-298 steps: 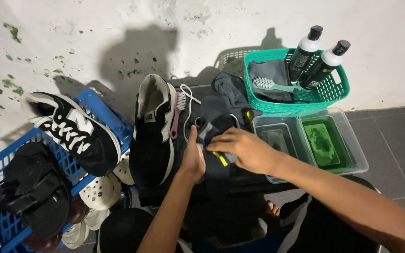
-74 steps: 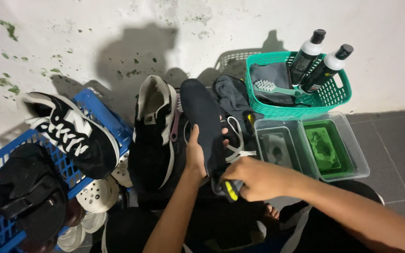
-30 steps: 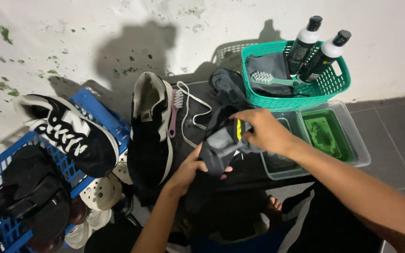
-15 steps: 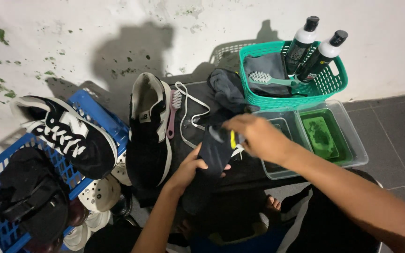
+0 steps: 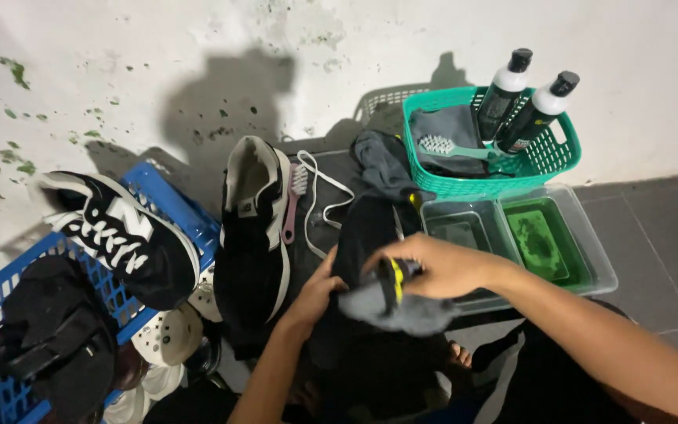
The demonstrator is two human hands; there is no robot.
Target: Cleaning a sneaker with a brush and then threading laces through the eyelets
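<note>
My left hand grips the side of a black shoe and holds it upright in front of me. My right hand is closed on a brush with a yellow and black handle, pressed against the shoe together with a grey cloth. A second black shoe with a white lining lies to the left. Beside it rest a pink brush and a loose white lace.
A green basket holds two black bottles, a teal brush and a grey cloth. Two clear tubs sit below it, one with green liquid. A blue crate on the left carries a black sneaker and other footwear.
My right hand has slid the brush and cloth down the shoe toward me. The left hand keeps its hold on the shoe's side.
</note>
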